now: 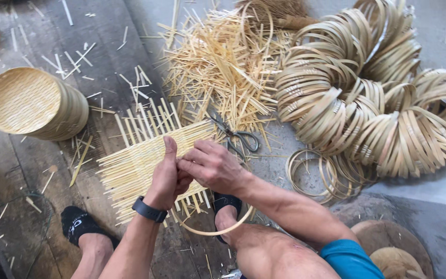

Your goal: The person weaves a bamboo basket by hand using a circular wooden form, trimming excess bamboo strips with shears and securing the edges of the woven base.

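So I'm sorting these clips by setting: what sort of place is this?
Probably a bamboo-weaving workshop floor: both hands work a flat woven mat of pale bamboo strips, beside stacked tan bamboo hoops and a loose pile of cut bamboo splints.

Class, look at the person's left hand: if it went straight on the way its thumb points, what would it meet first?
The left hand would probably first cross the woven bamboo mat, then its loose upright strips; depth is unclear.

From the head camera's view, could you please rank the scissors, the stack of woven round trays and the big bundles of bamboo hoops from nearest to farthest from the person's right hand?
1. The scissors, just beyond the right hand, on the floor by the loose strip pile.
2. The bundles of bamboo hoops, off to the right.
3. The stack of woven round trays, far left, past the woven mat.
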